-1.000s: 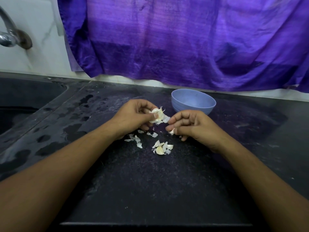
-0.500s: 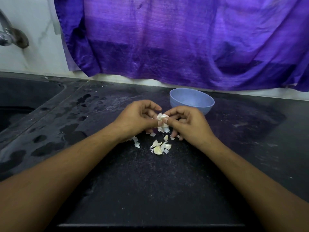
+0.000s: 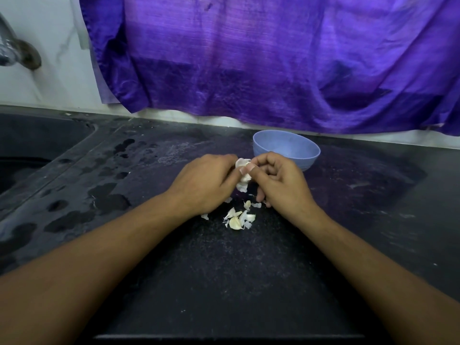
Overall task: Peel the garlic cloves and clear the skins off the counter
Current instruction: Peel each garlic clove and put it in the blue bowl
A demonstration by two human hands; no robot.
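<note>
A piece of garlic (image 3: 243, 176) with papery white skin sits between both hands above the black counter (image 3: 224, 270). My left hand (image 3: 206, 185) grips it from the left with curled fingers. My right hand (image 3: 278, 181) pinches its top and skin with thumb and forefinger. Below the hands lies a small pile of loose skins and a pale clove (image 3: 237, 219). Smaller skin scraps (image 3: 204, 216) lie by my left wrist. Part of the garlic is hidden by my fingers.
A light blue bowl (image 3: 286, 149) stands just behind my right hand. A dark sink (image 3: 32, 150) sits at the left with a tap (image 3: 15, 53) above it. Wet patches mark the counter near the sink. A purple cloth (image 3: 273, 58) hangs over the back wall.
My right hand moved left from the counter to meet my left hand and now pinches the garlic. Both hands have drawn close together over the skin pile.
</note>
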